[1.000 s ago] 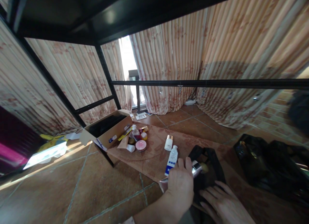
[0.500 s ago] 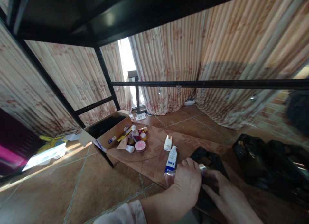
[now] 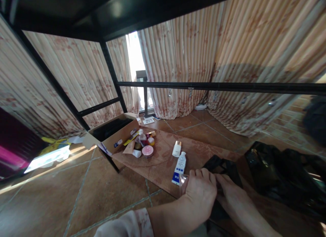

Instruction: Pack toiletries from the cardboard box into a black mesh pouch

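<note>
My left hand [image 3: 201, 194] is closed around a shiny pinkish squeeze tube [image 3: 183, 183], whose flat end sticks out on the left. Against it lies my right hand [image 3: 234, 196], its fingers closed at the tube's cap end, which the hands hide. Just beyond, a white tube with a blue end [image 3: 179, 167] lies on the brown cloth-covered surface [image 3: 160, 169]. Behind that tube is a small white bottle with a gold cap [image 3: 177, 149]. Black plastic [image 3: 224, 165] lies under and behind my hands.
A cluster of cosmetics, with a round pink jar [image 3: 147, 151], sits at the left beside an open cardboard box [image 3: 119, 136] holding something black. A black plastic bag [image 3: 277, 172] lies at right. A black metal bar [image 3: 216, 86] crosses ahead, under a dark tabletop [image 3: 96, 16].
My right hand has come closer against my left, and the silver cap that showed between them is now hidden. The pinkish tube has shifted slightly right.
</note>
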Motion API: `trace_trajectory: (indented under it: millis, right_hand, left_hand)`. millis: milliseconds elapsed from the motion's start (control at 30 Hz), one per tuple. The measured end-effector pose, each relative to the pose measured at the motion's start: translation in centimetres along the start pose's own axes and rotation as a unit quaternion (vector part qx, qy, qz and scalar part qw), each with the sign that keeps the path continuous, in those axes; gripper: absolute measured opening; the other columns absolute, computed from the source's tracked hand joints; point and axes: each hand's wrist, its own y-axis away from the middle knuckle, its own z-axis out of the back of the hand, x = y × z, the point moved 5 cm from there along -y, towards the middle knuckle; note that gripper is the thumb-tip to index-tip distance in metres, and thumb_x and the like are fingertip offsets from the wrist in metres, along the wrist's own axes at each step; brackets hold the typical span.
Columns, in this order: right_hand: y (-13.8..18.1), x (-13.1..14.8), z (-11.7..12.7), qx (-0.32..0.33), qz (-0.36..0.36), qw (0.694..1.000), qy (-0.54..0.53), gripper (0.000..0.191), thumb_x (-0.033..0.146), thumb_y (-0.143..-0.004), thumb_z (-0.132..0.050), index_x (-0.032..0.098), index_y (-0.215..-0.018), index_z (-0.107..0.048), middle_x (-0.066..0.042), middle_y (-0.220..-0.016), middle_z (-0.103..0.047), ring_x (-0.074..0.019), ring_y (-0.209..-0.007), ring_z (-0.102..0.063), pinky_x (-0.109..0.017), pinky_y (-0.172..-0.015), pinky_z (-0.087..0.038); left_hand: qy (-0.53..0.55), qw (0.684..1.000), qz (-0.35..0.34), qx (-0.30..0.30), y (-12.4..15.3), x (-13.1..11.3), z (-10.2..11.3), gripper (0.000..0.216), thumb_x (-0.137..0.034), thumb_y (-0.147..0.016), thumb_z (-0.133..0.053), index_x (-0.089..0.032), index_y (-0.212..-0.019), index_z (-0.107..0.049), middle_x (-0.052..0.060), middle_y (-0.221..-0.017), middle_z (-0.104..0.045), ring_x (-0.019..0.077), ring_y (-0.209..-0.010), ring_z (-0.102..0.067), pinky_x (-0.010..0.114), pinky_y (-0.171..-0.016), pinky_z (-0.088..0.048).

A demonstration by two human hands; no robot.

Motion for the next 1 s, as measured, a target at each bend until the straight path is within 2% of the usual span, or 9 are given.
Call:
trace_trajectory:
  millis: [133, 300, 367, 533, 667, 767, 833, 1000]
  right_hand:
    - [-0.3, -1.4, 0.3, -0.016, -0.008, 0.999, 0.029, 0.034, 0.02, -0.076, -0.048, 0.024, -0.108, -0.059, -0.006, -0.101, -0.064, -0.0194, -0.074, -0.066, -0.029, -0.06, -0.047]
    - [-0.7, -2.3, 0.7, -0.011, -0.033, 0.998, 0.058, 0.037, 0.019, -0.073, -0.049, 0.022, -0.107, -0.06, -0.007, -0.102, -0.063, -0.0206, -0.074, -0.066, -0.031, -0.061, -0.046]
    - [-0.6, -2.5, 0.8, -0.009, -0.042, 0.997, 0.063, 0.035, 0.021, -0.075, -0.048, 0.023, -0.108, -0.06, -0.007, -0.102, -0.063, -0.0205, -0.074, -0.066, -0.031, -0.06, -0.046]
    - [-0.6, -2.8, 0.8, -0.019, -0.05, 0.995, 0.078, 0.034, 0.021, -0.078, -0.046, 0.021, -0.109, -0.059, -0.009, -0.105, -0.062, -0.0212, -0.075, -0.066, -0.031, -0.06, -0.046]
    - [-0.9, -1.8, 1.2, -0.062, -0.06, 0.993, 0.078, 0.042, 0.027, -0.08, -0.047, 0.018, -0.121, -0.052, -0.012, -0.114, -0.059, -0.0233, -0.081, -0.066, -0.035, -0.066, -0.049]
    - [-0.8, -0.5, 1.9, -0.096, -0.077, 0.99, 0.064, 0.051, 0.031, -0.081, -0.049, 0.018, -0.13, -0.044, -0.013, -0.117, -0.056, -0.024, -0.085, -0.065, -0.036, -0.069, -0.05]
    - [-0.4, 0.3, 2.3, -0.119, -0.084, 0.989, 0.036, 0.05, 0.031, -0.082, -0.048, 0.021, -0.13, -0.043, -0.011, -0.121, -0.054, -0.0218, -0.084, -0.065, -0.035, -0.069, -0.051]
    - [1.4, 1.3, 2.8, -0.174, -0.063, 0.982, -0.028, 0.039, 0.032, -0.085, -0.047, 0.024, -0.122, -0.051, -0.008, -0.129, -0.05, -0.0224, -0.109, -0.056, -0.036, -0.086, -0.05]
  left_hand:
    - [0.019, 1.0, 0.013, 0.006, 0.3, 1.1, 1.3, 0.02, -0.017, -0.081, -0.051, -0.012, -0.1, -0.052, 0.01, -0.09, -0.052, 0.0229, -0.083, -0.055, 0.038, -0.07, -0.044]
    - [0.071, 0.997, 0.032, 0.004, 1.2, 2.4, 2.2, 0.05, -0.029, -0.07, -0.065, -0.014, -0.115, -0.047, 0.01, -0.104, -0.052, 0.0257, -0.095, -0.052, 0.05, -0.092, -0.037]
    - [0.09, 0.995, 0.046, -0.007, 1.5, 3.0, 2.4, 0.057, -0.033, -0.069, -0.067, -0.016, -0.118, -0.045, 0.01, -0.109, -0.051, 0.0266, -0.099, -0.051, 0.051, -0.095, -0.036]
    - [0.133, 0.988, 0.077, -0.004, 1.9, 4.0, 2.4, 0.051, -0.034, -0.069, -0.067, -0.019, -0.114, -0.047, 0.007, -0.105, -0.053, 0.0246, -0.092, -0.052, 0.039, -0.077, -0.048]
    - [0.139, 0.987, 0.077, -0.012, 2.1, 4.0, 2.4, 0.033, -0.031, -0.073, -0.063, -0.017, -0.1, -0.052, 0.007, -0.098, -0.056, 0.0236, -0.091, -0.052, 0.036, -0.078, -0.048]
    - [0.138, 0.985, 0.099, -0.016, 2.1, 4.2, 2.4, 0.03, -0.032, -0.074, -0.063, -0.018, -0.097, -0.052, 0.006, -0.095, -0.056, 0.0234, -0.09, -0.053, 0.035, -0.077, -0.048]
    - [0.132, 0.986, 0.106, -0.012, 2.0, 4.3, 2.4, 0.03, -0.033, -0.075, -0.062, -0.018, -0.099, -0.053, 0.007, -0.095, -0.056, 0.0231, -0.09, -0.053, 0.034, -0.075, -0.048]
    - [0.099, 0.989, 0.11, 0.0, 1.7, 4.4, 2.5, 0.031, -0.028, -0.074, -0.063, -0.016, -0.101, -0.053, 0.008, -0.095, -0.056, 0.0229, -0.09, -0.054, 0.033, -0.074, -0.048]
